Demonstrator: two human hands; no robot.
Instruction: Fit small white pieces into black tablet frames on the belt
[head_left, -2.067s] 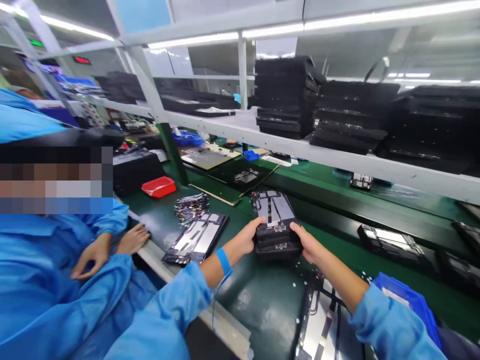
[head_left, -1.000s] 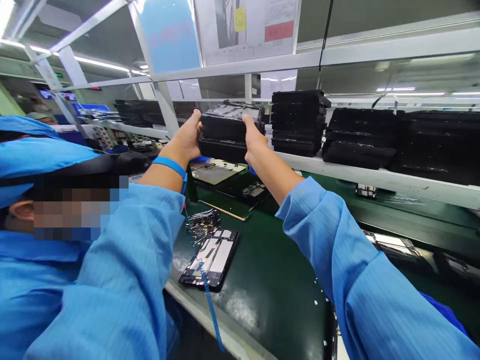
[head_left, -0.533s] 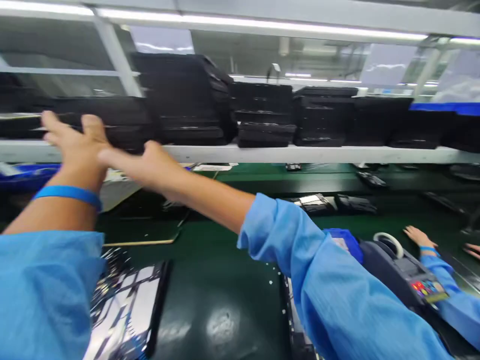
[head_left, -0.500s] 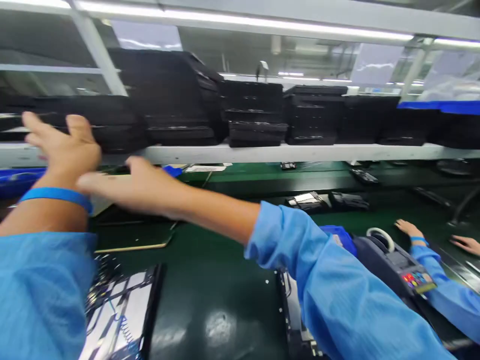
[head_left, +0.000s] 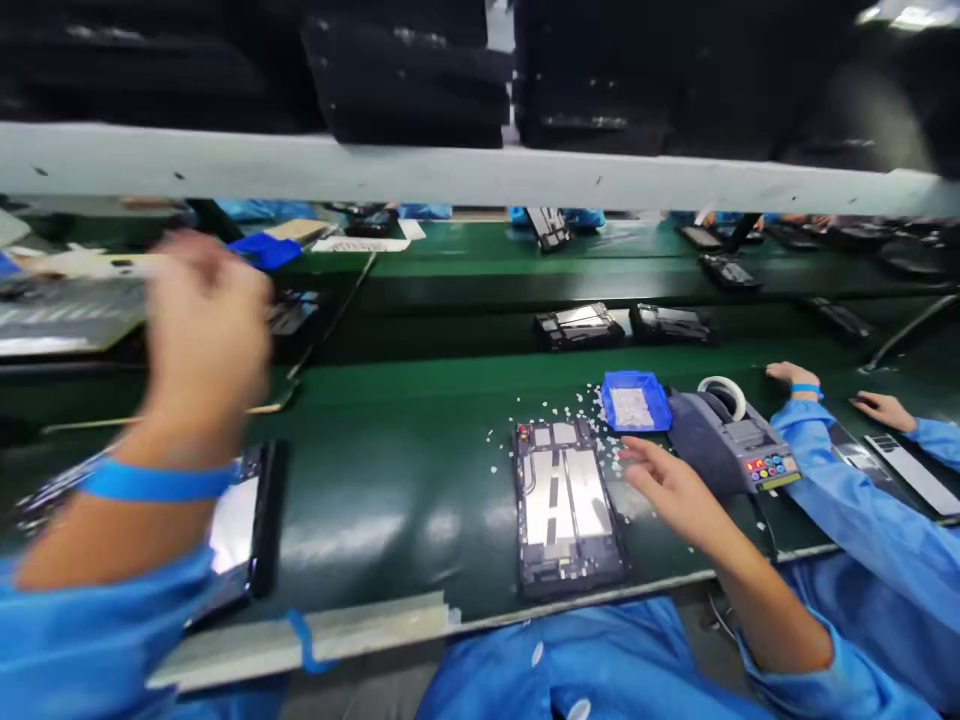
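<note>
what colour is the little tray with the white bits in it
The little tray is blue, clearest in the head view.

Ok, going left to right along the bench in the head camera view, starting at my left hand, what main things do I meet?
Your left hand, flat device with silvery panels, your right hand, dark gray machine with coloured buttons, co-worker's hand with a blue wristband, another hand.
</note>
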